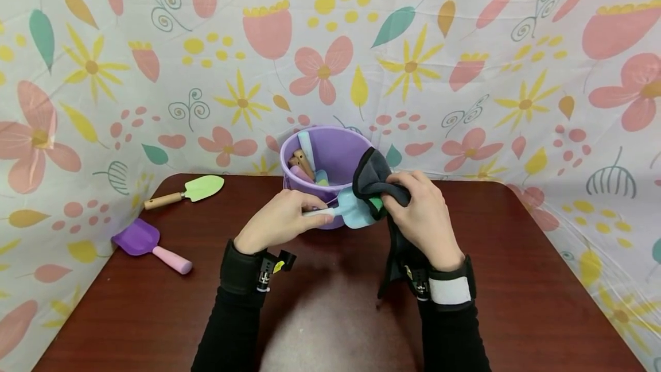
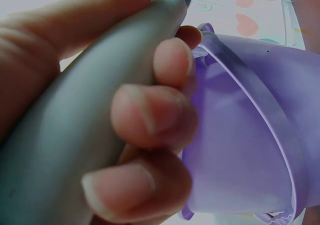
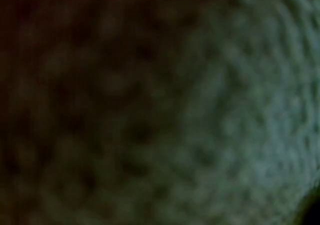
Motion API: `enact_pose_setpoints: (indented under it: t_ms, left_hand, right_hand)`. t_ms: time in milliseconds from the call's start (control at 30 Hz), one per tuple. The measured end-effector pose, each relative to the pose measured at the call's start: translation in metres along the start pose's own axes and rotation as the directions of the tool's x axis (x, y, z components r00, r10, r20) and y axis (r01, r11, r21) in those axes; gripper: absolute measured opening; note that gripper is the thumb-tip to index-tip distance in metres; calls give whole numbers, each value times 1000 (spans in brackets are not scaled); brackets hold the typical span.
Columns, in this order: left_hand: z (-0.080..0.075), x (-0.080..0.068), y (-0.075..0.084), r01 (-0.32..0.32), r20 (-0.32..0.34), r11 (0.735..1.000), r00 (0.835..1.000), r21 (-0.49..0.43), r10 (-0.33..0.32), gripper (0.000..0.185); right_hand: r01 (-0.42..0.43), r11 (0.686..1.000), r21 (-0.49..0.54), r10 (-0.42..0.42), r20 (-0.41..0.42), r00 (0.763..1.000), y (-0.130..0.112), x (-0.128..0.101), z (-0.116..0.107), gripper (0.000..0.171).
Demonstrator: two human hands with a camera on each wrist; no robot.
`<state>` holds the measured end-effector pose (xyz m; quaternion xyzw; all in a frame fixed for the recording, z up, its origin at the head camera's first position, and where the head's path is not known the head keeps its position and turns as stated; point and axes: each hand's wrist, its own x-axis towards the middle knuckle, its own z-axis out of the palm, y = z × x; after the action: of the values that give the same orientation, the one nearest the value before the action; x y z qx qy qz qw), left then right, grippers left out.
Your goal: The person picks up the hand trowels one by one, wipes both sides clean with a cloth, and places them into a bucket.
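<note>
In the head view my left hand (image 1: 276,221) grips the pale handle (image 2: 90,100) of a small light-blue shovel (image 1: 353,211), its blade pointing right. My right hand (image 1: 422,217) holds a dark grey cloth (image 1: 376,172) with black edging against the blade's right end. A bit of green shows under the cloth, and a long fold hangs toward the table. Close behind the hands stands a purple bucket (image 1: 342,154) with several tool handles (image 1: 306,159) leaning inside. Blurred cloth fabric (image 3: 225,110) fills the right wrist view.
A green trowel (image 1: 203,188) with a wooden handle lies on the brown table (image 1: 516,280) at the back left. Nearer, a purple scoop (image 1: 138,237) with a pink handle lies by the left edge. A flower-printed sheet (image 1: 428,113) hangs behind and around the table.
</note>
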<state>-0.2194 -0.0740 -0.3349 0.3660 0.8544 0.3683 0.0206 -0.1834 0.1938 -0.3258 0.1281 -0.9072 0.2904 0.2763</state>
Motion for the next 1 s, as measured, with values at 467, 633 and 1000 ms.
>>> enact_pose_setpoints:
  t_ms: [467, 633, 1000]
  left_hand:
    - [-1, -1, -4, 9, -12, 1000, 1000, -23, -10, 16]
    - [0, 0, -3, -5, -18, 1000, 1000, -13, 5, 16]
    - [-1, 0, -2, -1, -55, 1000, 998, 31, 3, 25]
  right_hand:
    - [85, 994, 73, -85, 1, 996, -16, -4, -5, 20]
    - [82, 995, 60, -86, 60, 995, -28, -4, 3, 17]
    - [33, 999, -24, -28, 161, 987, -34, -5, 10, 17]
